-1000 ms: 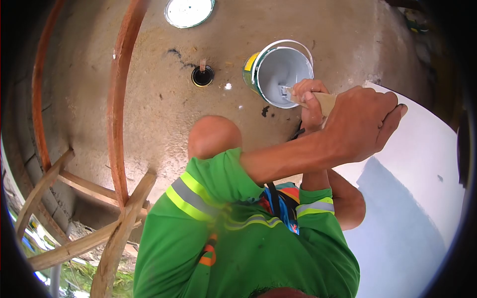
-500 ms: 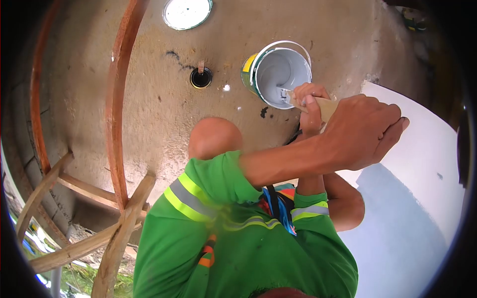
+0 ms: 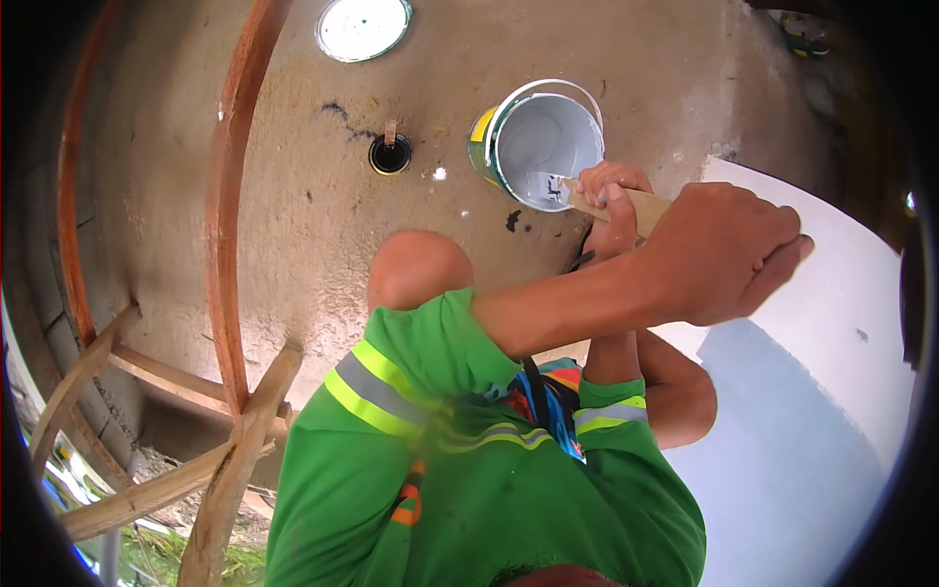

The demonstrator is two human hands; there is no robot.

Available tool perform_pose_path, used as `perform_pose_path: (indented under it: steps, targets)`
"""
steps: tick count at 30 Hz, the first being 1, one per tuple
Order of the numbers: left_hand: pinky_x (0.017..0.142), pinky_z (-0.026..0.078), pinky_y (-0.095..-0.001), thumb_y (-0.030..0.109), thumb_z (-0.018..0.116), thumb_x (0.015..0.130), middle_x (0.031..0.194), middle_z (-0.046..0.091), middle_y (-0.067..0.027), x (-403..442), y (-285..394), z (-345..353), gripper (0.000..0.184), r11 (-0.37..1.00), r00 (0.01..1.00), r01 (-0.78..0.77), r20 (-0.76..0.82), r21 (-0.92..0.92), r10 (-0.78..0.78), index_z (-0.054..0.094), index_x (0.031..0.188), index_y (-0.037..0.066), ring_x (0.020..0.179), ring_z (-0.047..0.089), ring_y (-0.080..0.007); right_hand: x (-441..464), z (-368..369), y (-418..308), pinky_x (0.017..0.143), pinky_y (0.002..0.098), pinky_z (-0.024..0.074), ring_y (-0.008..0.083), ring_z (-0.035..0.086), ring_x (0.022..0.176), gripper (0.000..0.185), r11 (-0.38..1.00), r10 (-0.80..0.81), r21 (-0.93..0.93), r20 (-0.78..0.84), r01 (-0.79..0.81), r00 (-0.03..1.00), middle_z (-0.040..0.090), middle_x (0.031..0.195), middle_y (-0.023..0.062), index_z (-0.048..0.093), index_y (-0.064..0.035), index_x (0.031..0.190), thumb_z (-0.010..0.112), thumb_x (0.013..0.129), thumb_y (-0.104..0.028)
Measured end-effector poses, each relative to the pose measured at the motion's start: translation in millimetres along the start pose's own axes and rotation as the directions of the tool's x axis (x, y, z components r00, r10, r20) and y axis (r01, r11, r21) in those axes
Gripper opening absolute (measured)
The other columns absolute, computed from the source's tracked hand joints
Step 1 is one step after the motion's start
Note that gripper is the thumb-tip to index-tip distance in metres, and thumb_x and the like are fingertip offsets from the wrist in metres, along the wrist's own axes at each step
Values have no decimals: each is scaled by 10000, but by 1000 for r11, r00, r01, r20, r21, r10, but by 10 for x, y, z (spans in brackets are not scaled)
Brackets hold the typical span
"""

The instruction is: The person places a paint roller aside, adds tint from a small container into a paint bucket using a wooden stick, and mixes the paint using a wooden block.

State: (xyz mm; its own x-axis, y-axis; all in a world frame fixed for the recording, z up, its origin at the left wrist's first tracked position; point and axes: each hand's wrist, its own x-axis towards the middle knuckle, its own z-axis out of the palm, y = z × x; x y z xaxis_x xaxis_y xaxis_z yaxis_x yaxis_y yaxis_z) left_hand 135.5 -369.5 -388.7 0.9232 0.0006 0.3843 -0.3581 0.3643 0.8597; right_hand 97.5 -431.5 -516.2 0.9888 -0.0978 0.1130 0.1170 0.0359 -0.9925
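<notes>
A flat tan wooden stick (image 3: pixel 643 208), its lower end smeared with white and dark paint, slants into a paint bucket (image 3: pixel 497 161) with a raised white handle. Pale grey-white paint (image 3: pixel 538 147) coats the inside of the bucket. My right hand (image 3: pixel 611 201) is closed around the stick near the bucket's rim. Crossing over from the left, my left arm brings my left hand (image 3: pixel 729 252), closed in a fist, to the stick's upper end, which the hand hides.
A small open can (image 3: pixel 390 154) of dark paint, with a stick in it, and a white lid (image 3: pixel 364 26) lie on the concrete floor. Wooden poles (image 3: pixel 227 205) stand at left. On the right lies a white board (image 3: pixel 831 254) partly painted light blue.
Both hands and the stick stay closed together at the bucket, with only a slight shift. The bucket, can and lid sit slightly further left in view.
</notes>
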Motion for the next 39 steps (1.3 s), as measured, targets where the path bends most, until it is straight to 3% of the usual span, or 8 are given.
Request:
perform_pose_path:
  steps: [5, 13, 17, 25, 27, 31, 37, 39]
  targets:
    - [496, 360, -437, 239, 603, 962, 555, 502, -88, 50, -122, -160, 334, 991, 993, -98, -55, 94, 104, 542, 683, 66, 500, 507, -290, 275, 169, 18, 812, 382, 461, 175, 469, 726, 33, 949, -23, -314, -158, -28, 987, 505, 750, 67, 526, -32, 859, 519, 880, -58]
    - [508, 425, -466, 185, 631, 903, 542, 545, -116, 55, -68, -111, 320, 976, 1000, -24, -7, 219, 26, 555, 615, 70, 506, 548, -347, 107, 172, 124, 814, 375, 467, 158, 462, 719, 58, 997, 6, -75, 97, 1, 995, 488, 744, 48, 523, -47, 858, 522, 899, -88]
    - [520, 419, -482, 193, 616, 913, 565, 553, -143, 33, -164, 20, 322, 994, 999, 28, -39, 109, -24, 566, 627, 54, 532, 557, -368, 138, -207, 230, 809, 375, 467, 170, 475, 739, 51, 998, -43, 36, 6, 43, 999, 497, 757, 61, 517, -43, 886, 516, 909, -88]
    - [510, 367, -450, 161, 622, 915, 531, 504, -115, 1, -79, -181, 321, 978, 1000, -22, -8, 208, 24, 527, 623, 65, 502, 524, -312, 90, -17, 176, 832, 367, 463, 191, 514, 808, 20, 970, 81, -238, 163, -40, 983, 520, 806, 69, 516, -29, 912, 516, 921, -47]
    - [505, 300, -417, 203, 603, 951, 521, 479, -74, -52, -91, -46, 349, 989, 996, -32, -79, 144, 44, 526, 630, 88, 476, 490, -270, 10, -164, 40, 837, 364, 466, 191, 514, 809, 33, 991, 81, -126, 268, -48, 960, 517, 803, 68, 517, -27, 901, 514, 925, -49]
    - [502, 326, -406, 169, 631, 923, 528, 485, -67, 104, -162, -158, 297, 971, 997, -36, -62, 236, 52, 555, 652, 74, 483, 487, -265, 338, 49, 144, 816, 342, 464, 184, 517, 816, 53, 973, 69, -218, -44, -77, 997, 516, 791, 69, 516, -27, 871, 513, 919, -48]
    - [538, 396, -455, 140, 635, 890, 540, 508, -119, -27, -73, -100, 295, 984, 1000, 7, -11, 180, -5, 525, 631, 52, 517, 510, -325, 77, -64, 117, 816, 332, 467, 178, 522, 798, 48, 989, 77, -139, 267, -41, 961, 541, 790, 57, 542, -38, 849, 513, 887, -33]
    - [539, 397, -458, 138, 634, 889, 532, 505, -126, -22, -79, -72, 312, 987, 997, 2, -82, 161, 11, 516, 615, 47, 522, 514, -330, 155, -158, 177, 813, 328, 458, 171, 513, 789, 55, 995, 19, -99, 170, -2, 985, 546, 794, 59, 541, -41, 845, 512, 891, -34]
